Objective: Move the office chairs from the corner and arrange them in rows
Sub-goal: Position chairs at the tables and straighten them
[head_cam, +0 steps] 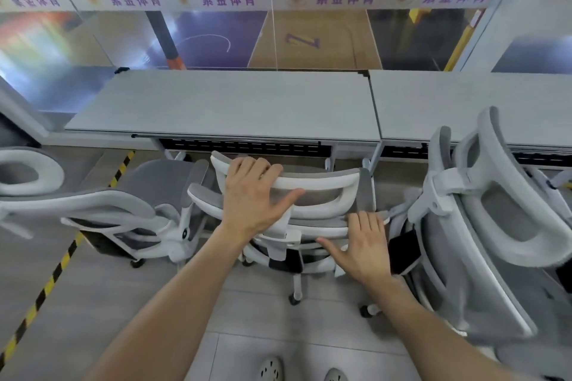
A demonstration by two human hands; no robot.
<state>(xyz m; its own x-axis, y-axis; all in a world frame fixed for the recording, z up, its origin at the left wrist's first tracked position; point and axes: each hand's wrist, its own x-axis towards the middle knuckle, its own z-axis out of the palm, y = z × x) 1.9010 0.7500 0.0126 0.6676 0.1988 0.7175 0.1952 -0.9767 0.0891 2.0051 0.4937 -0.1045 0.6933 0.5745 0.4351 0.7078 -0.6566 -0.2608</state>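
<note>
While 紫金体育 lines the glass wall (216, 40), fingers of my left hand (247, 195) clamp the white-framed grey mesh office chair (325, 198); right hand (363, 247) rests flat.

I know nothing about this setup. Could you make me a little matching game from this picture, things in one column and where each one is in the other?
Things:
1. left hand
2. right hand
3. striped tape
4. desk

Places:
A. on the floor at the left
B. flat against the back of the middle chair
C. along the glass wall
D. fingers curled over that chair's headrest

Pairs: 1-D, 2-B, 3-A, 4-C
</note>
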